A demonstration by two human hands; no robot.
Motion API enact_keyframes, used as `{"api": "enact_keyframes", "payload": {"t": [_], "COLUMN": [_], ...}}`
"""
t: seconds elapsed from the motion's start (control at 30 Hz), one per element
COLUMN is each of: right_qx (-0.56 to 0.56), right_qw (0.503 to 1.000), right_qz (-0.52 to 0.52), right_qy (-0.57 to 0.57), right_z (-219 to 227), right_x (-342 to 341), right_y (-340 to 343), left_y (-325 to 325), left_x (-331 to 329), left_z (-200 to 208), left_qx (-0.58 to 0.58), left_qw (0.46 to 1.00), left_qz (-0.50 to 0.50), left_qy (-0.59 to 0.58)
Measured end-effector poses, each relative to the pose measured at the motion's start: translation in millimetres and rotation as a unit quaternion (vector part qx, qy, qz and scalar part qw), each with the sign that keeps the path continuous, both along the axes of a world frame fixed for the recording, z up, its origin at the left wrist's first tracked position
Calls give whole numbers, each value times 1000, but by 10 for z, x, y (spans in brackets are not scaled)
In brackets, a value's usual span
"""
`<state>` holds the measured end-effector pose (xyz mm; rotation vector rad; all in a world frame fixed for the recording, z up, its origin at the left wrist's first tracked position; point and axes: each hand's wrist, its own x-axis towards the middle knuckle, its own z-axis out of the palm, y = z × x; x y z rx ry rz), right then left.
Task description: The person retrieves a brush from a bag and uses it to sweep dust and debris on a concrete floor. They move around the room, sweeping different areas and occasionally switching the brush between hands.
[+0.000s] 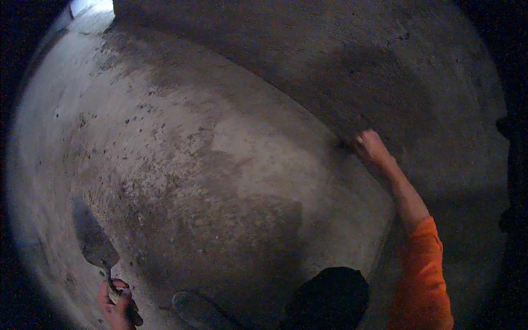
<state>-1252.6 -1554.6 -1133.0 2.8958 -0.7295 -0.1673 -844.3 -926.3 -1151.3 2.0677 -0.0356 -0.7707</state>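
My left hand (115, 305), low at the left, is wrapped round the handle of a pointed trowel (98, 242). The trowel's flat grey blade points up and away from me, over the rough floor. My right hand (372, 147) reaches out to the line where the floor meets the dark wall. Its fingers are closed and pressed close to that corner. Something dark shows beside the fingertips, but shadow hides what it is. An orange sleeve (423, 264) covers the upper part of my right arm.
The grey floor (258, 148) is patchy, with darker areas and small crumbs. A rough dark wall (341, 60) runs along the far right side. Two dark rounded shapes, one black (330, 297) and one greyish (198, 309), stand at the lower edge. Bright light (93, 11) enters at the upper left.
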Motion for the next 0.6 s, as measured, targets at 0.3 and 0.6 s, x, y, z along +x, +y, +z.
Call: {"api": "enact_keyframes", "payload": {"t": [0.3, 0.6], "right_qx": [140, 75], "right_qw": [924, 963], "right_qz": [97, -129], "right_qy": [-343, -225], "right_z": [-284, -336], "right_x": [2032, -1251], "right_y": [-268, 58], "left_y": [-70, -568], "left_x": [-126, -479], "left_z": [7, 320], "left_qx": [1, 18], "left_qw": [998, 1000], "left_qz": [-36, -22], "left_qy": [-59, 6]}}
